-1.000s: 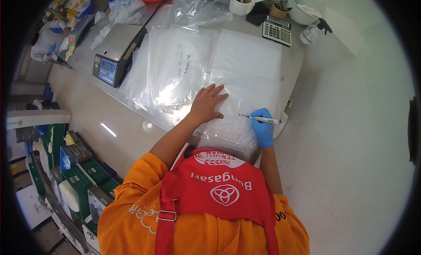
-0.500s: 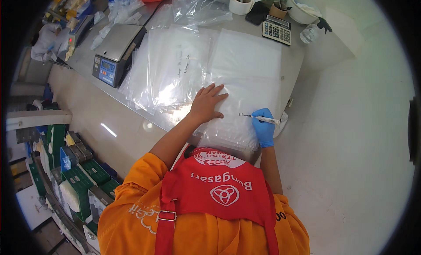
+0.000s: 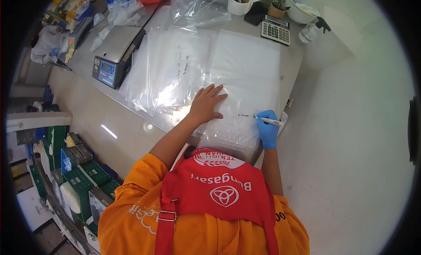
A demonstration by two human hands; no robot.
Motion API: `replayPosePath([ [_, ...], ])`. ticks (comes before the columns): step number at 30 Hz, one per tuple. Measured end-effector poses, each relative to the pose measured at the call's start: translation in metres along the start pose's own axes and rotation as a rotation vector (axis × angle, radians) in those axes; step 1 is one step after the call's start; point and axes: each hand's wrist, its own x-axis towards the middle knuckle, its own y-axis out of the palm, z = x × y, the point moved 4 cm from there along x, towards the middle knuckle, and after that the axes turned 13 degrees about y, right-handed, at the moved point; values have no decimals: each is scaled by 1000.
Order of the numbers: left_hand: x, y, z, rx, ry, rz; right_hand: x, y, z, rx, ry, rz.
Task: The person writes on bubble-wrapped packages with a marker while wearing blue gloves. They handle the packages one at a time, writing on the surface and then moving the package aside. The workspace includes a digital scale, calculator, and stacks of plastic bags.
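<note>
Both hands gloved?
No, the left hand resting on the plastic bags is bare; only the right hand, holding the marker, wears a blue glove.

Bright blue, that glove [image 3: 268,134] on the right hand [image 3: 266,128]; the marker [image 3: 270,121] is white, the writing [image 3: 243,115] black on clear, milky bags [image 3: 245,57]. The apron [image 3: 193,198] is red with a white emblem [image 3: 225,196], the shirt [image 3: 201,237] orange. On the grey counter [image 3: 290,62], the scale [image 3: 117,43] has a blue front panel [image 3: 105,71].
</note>
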Motion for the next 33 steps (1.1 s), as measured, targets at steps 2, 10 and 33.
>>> replayPosePath([
  [2, -1, -2, 2, 5, -9, 4, 1, 0, 1, 16, -16, -16],
  [10, -1, 2, 1, 9, 4, 0, 2, -4, -2, 81, 9, -50],
  [33, 108, -2, 15, 166, 136, -273, 13, -31, -4, 532, 233, -81],
])
